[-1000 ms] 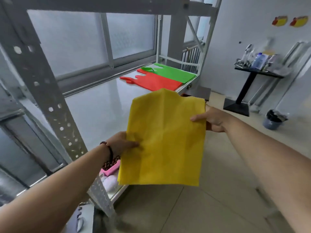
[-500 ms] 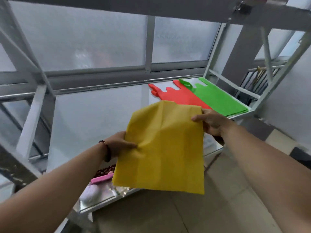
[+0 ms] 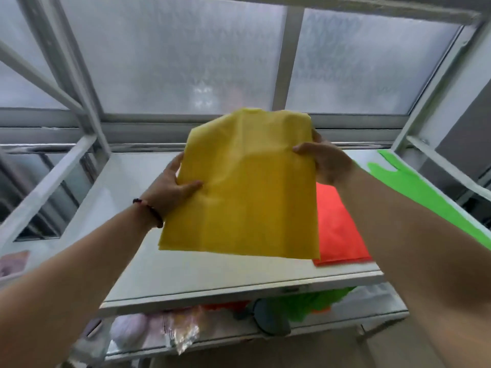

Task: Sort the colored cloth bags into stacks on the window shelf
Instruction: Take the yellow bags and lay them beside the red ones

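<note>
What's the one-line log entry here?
left hand: grips yellow bag | right hand: grips it | bag above shelf | red bag, green bag laid

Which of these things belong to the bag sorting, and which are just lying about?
Part of the job:
yellow bag, held by left hand and right hand
red bag
green bag
top shelf

Just lying about:
crinkled plastic wrapper
dark round object

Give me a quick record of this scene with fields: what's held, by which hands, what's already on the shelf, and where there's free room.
held: yellow bag, above the shelf
left hand: grips its left edge
right hand: grips its right edge
on shelf: red bag, green bag to its right
free room: bare shelf left of the red bag
</note>
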The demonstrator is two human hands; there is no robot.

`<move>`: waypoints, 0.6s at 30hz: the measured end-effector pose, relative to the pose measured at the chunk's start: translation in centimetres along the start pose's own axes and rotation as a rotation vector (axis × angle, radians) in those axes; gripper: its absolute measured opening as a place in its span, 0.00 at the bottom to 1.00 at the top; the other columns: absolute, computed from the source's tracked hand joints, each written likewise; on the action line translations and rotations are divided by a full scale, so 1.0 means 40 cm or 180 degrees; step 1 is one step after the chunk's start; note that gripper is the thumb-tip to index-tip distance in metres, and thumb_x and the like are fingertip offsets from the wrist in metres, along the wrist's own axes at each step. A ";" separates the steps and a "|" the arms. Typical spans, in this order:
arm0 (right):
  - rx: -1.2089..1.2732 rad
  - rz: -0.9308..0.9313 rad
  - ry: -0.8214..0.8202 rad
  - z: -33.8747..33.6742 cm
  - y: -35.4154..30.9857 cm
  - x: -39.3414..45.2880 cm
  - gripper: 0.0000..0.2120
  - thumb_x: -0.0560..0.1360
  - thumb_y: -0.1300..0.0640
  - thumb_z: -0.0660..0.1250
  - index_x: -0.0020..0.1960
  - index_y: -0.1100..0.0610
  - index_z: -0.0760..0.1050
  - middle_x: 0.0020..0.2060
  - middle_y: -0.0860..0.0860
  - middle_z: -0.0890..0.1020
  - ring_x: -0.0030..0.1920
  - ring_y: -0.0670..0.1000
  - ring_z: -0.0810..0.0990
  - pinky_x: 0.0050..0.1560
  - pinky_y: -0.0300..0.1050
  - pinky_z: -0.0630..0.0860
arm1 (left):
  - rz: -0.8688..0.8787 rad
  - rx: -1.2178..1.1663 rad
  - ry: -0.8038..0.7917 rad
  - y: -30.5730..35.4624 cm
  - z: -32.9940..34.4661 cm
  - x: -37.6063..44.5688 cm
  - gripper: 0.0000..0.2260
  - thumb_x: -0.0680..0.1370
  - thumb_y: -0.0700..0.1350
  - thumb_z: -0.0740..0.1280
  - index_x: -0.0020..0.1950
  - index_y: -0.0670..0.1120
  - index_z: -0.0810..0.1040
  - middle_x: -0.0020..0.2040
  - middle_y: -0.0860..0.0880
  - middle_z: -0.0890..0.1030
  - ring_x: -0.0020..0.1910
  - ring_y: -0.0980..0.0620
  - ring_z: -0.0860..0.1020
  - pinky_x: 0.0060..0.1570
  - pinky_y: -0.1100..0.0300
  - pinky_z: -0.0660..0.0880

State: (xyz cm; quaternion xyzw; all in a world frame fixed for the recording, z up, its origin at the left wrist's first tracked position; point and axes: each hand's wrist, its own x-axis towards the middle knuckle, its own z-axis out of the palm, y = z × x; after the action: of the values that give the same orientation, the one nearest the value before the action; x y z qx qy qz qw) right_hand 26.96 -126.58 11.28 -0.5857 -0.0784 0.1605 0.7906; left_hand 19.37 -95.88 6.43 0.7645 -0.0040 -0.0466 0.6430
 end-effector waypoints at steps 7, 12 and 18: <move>-0.1792 0.1435 0.1177 -0.077 0.244 0.148 0.08 0.73 0.70 0.66 0.39 0.61 0.71 0.34 0.56 0.74 0.32 0.51 0.74 0.27 0.40 0.76 | -0.1477 0.0496 0.0878 -0.213 0.105 0.075 0.22 0.73 0.41 0.71 0.65 0.39 0.72 0.62 0.40 0.77 0.54 0.43 0.78 0.51 0.52 0.75; -0.2751 0.1807 0.1177 -0.108 0.313 0.187 0.13 0.75 0.64 0.64 0.59 0.64 0.75 0.51 0.59 0.80 0.46 0.55 0.81 0.36 0.39 0.77 | -0.1469 0.1374 0.0972 -0.236 0.137 0.123 0.19 0.74 0.43 0.69 0.64 0.41 0.73 0.61 0.41 0.78 0.58 0.41 0.76 0.51 0.53 0.72; -0.2954 0.2127 0.1075 -0.126 0.271 0.162 0.01 0.72 0.68 0.65 0.42 0.65 0.73 0.37 0.57 0.76 0.43 0.56 0.80 0.53 0.49 0.80 | -0.2044 0.1654 0.0509 -0.184 0.156 0.111 0.19 0.75 0.42 0.68 0.65 0.42 0.72 0.62 0.41 0.76 0.58 0.40 0.76 0.48 0.51 0.74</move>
State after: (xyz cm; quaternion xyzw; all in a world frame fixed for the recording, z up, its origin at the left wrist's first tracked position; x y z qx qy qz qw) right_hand 32.86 -126.03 -0.97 -0.8803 0.1750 0.2542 0.3603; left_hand 22.92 -101.01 -2.14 0.8648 0.2728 -0.1825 0.3799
